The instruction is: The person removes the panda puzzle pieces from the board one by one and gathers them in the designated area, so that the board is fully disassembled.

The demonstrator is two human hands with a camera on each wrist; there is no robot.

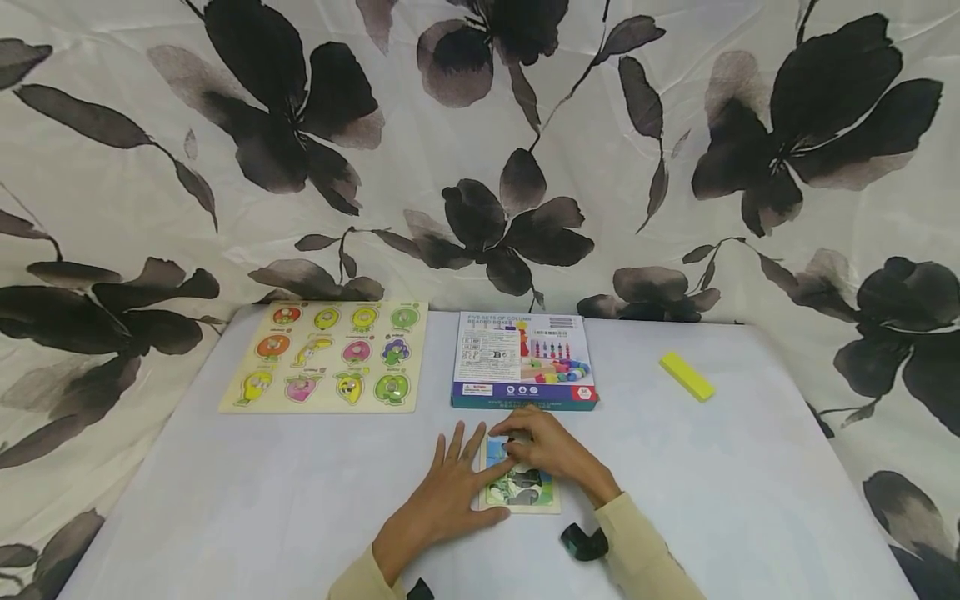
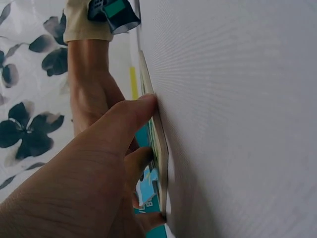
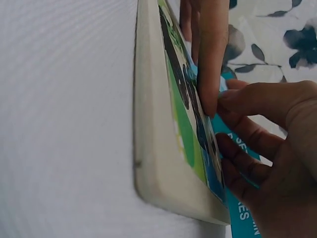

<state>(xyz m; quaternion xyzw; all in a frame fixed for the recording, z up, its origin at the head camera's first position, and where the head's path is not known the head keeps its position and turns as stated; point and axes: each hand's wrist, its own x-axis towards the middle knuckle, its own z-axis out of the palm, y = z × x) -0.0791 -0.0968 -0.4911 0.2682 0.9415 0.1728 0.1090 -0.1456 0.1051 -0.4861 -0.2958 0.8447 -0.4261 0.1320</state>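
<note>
A small jigsaw puzzle board [image 1: 534, 497] with a picture in green, blue, black and white lies flat near the middle of the table. My left hand [image 1: 450, 492] rests at its left side with fingers spread, one reaching over the picture. At the board's upper part my right hand [image 1: 546, 443] pinches a light blue puzzle piece [image 2: 147, 188], which stands tilted up from the board in the left wrist view. Fingers partly hide the piece in the head view. The board's thick pale edge [image 3: 148, 124] shows in the right wrist view.
Just behind the puzzle stands a flat toy box [image 1: 525, 362]. A cream board with fruit pictures [image 1: 324, 358] lies at the back left, and a yellow block [image 1: 687, 377] at the back right. Floral cloth [image 1: 480, 125] hangs behind the white table [image 1: 262, 500].
</note>
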